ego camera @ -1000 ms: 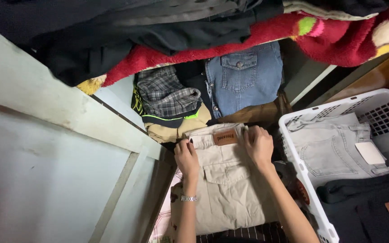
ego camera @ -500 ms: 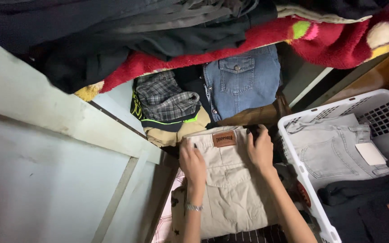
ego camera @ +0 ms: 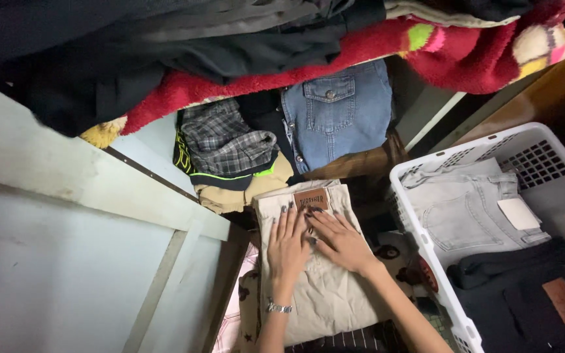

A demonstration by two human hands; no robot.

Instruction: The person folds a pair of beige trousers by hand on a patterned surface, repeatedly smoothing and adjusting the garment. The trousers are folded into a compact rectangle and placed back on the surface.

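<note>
A pale painted panel (ego camera: 67, 261) with a slanting ledge fills the left half of the frame, and a heap of dark garments (ego camera: 165, 46) spreads across the top, with a red fleece blanket (ego camera: 374, 46) running from the centre to the upper right corner. At the right edge stands a white plastic laundry basket (ego camera: 426, 261), holding light grey jeans (ego camera: 465, 209) above dark trousers with a brown patch (ego camera: 544, 301). Just above centre hangs a blue denim shirt (ego camera: 341, 111), and to its left lies a stack of folded clothes topped by a grey plaid piece (ego camera: 223, 140). In the lower middle lie folded beige trousers (ego camera: 322, 287) with a brown waistband label (ego camera: 311, 198) at their upper edge. Both hands press flat on these trousers, fingers spread and close together, their fingertips nearly meeting below the label: the left hand (ego camera: 287, 245), with a silver wristwatch (ego camera: 278, 307) on that wrist, and the right hand (ego camera: 341, 240) angled in from the lower right.
</note>
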